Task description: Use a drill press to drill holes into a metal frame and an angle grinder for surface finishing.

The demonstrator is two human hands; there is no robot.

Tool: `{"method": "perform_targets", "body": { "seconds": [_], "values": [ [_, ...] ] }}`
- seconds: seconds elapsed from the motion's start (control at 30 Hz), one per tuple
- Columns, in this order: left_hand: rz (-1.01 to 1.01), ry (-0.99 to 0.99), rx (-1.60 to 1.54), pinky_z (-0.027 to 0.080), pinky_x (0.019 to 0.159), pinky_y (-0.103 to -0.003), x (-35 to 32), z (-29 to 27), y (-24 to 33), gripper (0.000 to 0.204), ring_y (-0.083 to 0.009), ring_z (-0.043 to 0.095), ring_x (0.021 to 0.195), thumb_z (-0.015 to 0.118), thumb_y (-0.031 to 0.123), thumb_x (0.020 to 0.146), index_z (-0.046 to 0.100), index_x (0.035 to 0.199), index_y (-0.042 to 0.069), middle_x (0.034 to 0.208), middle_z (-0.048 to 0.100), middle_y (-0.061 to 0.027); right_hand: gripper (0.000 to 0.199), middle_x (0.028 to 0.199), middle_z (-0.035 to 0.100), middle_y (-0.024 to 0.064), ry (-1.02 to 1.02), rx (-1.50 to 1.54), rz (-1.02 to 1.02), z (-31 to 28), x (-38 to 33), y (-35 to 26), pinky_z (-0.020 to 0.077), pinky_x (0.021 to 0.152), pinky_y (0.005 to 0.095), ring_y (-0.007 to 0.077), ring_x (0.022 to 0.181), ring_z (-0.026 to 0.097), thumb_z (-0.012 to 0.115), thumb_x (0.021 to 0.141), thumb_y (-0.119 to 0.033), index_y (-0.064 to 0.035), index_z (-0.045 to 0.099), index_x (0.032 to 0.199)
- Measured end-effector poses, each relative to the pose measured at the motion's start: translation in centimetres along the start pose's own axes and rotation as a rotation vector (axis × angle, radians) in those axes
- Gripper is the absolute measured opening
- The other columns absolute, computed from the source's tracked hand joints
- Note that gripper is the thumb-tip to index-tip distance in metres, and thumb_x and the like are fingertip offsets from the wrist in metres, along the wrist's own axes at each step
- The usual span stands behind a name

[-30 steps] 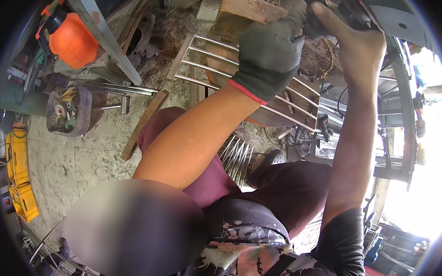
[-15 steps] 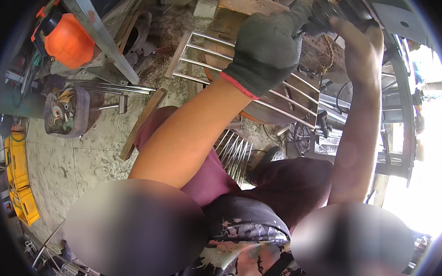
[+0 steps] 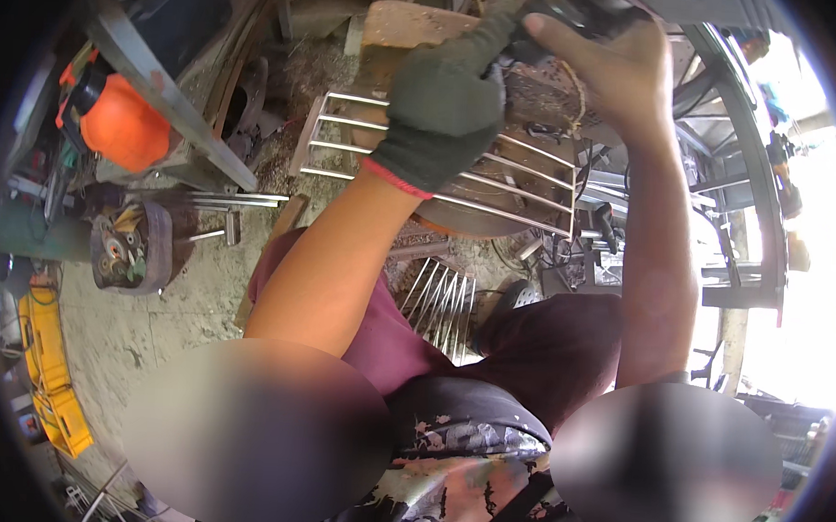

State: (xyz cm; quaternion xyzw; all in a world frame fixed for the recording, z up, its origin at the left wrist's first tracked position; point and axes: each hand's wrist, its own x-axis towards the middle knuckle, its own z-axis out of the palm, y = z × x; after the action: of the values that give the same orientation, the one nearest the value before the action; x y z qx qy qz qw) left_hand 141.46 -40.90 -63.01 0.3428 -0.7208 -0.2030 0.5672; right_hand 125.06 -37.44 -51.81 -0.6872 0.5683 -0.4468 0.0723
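My left hand (image 3: 446,106) wears a dark grey work glove with a red cuff and reaches over the metal rack. Its fingers look curled, with one stretched toward the top edge; what they hold is hidden. My bare right hand (image 3: 623,70) is closed around a dark, shiny object (image 3: 583,11), thumb laid across it. The picture's top edge cuts that object off, so its kind cannot be told. Below the hands, a rack of bright parallel metal rods (image 3: 522,185) lies across a brown wooden work surface (image 3: 399,26).
A second set of thin rods (image 3: 442,303) lies near my feet. At left are an orange container (image 3: 124,122), a bin of discs and small parts (image 3: 131,248), a slanted metal beam (image 3: 166,82) and yellow cases (image 3: 45,340). A metal frame (image 3: 761,190) stands at right.
Both hands and the dark object have shifted left in the picture. The whole scene has also moved somewhat, as the view turned. My right hand still grips the object.
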Motion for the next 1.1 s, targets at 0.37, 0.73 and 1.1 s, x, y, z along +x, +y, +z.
{"method": "perform_targets", "body": {
  "seconds": [0.37,0.73,1.1],
  "values": [
    [0.041,0.262,0.172,0.059,0.08,-0.032,-0.2,-3.5,-2.5,0.067,-0.0165,0.075,0.087,0.074,0.003,0.095,0.06,0.16,0.014,0.108,0.082,-0.0106,0.038,0.12,0.071,0.0237,-0.201,-0.399,0.05,-4.5,-6.2,6.1,0.0543,0.109,0.0474,0.0381,0.121,0.07,0.082,0.092,-0.02,0.003,0.068,0.118],
    [-0.058,0.049,-0.255,0.05,0.11,-0.031,-0.1,-4.6,0.2,0.066,-0.0173,0.066,0.127,0.069,-0.001,0.099,0.054,0.163,0.004,0.145,0.071,-0.0137,0.023,0.092,0.073,0.029,-0.281,-0.354,0.076,-1.5,-8.0,9.9,0.0553,0.09,0.0547,0.0504,0.095,0.07,0.082,0.089,-0.012,0.0033,0.075,0.103],
    [-0.316,-0.224,-0.792,0.049,0.103,-0.026,5.3,-2.2,3.2,0.05,-0.0091,0.062,0.113,0.074,0.022,0.106,0.061,0.146,-0.004,0.122,0.065,-0.0012,0.017,0.107,0.07,0.0111,0.105,1.438,0.867,-2.0,-7.8,4.9,0.0546,0.104,0.0531,0.0333,0.107,0.073,0.05,0.118,-0.025,-0.0099,0.057,0.117]
  ]
}}
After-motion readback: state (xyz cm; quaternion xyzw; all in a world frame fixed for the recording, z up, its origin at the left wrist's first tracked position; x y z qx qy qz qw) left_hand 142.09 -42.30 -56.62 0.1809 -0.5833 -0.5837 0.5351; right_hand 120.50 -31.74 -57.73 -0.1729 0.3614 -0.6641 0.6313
